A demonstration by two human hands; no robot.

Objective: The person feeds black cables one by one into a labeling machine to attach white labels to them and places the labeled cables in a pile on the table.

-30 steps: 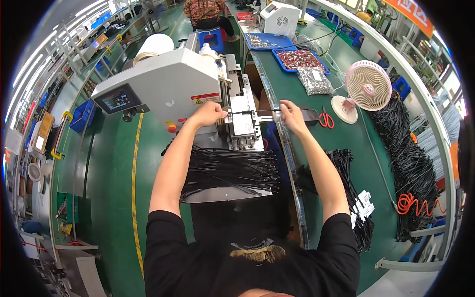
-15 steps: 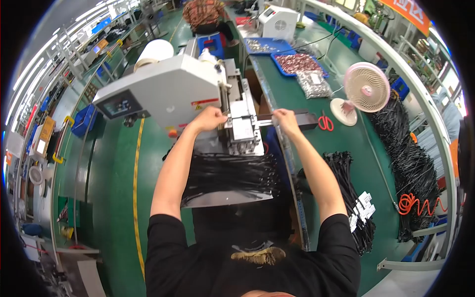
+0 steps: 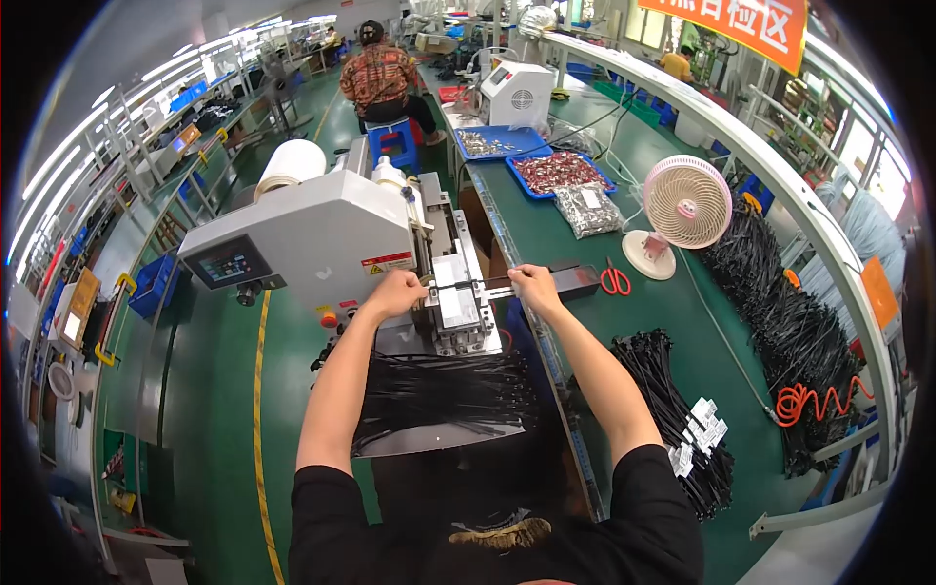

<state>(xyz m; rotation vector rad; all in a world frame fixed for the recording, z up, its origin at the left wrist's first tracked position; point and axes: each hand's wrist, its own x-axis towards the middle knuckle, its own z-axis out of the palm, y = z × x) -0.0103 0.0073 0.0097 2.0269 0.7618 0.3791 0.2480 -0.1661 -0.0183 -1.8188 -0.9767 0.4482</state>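
A grey machine (image 3: 302, 229) with a small screen stands in front of me, its metal work plate (image 3: 456, 310) between my hands. Across that plate runs a thin black cable (image 3: 454, 285). My left hand (image 3: 398, 294) is closed in a pinch at the plate's left side, on one end of the cable. On the other side my right hand (image 3: 535, 290) pinches the opposite end, beside a dark box-shaped part (image 3: 575, 282). The fingertips partly hide both ends. Many black cables (image 3: 439, 390) lie on a metal tray just below the plate.
On the green bench are red scissors (image 3: 615, 278), a pink-rimmed fan (image 3: 687, 202), a labelled cable bundle (image 3: 673, 419), a large cable pile (image 3: 780, 322) and blue trays (image 3: 561, 174) of small parts. A person (image 3: 380, 83) sits farther ahead on a blue stool (image 3: 392, 141).
The camera view has tilted up, so the machine and bench sit lower and more of the seated person shows. My hands keep their places either side of the plate.
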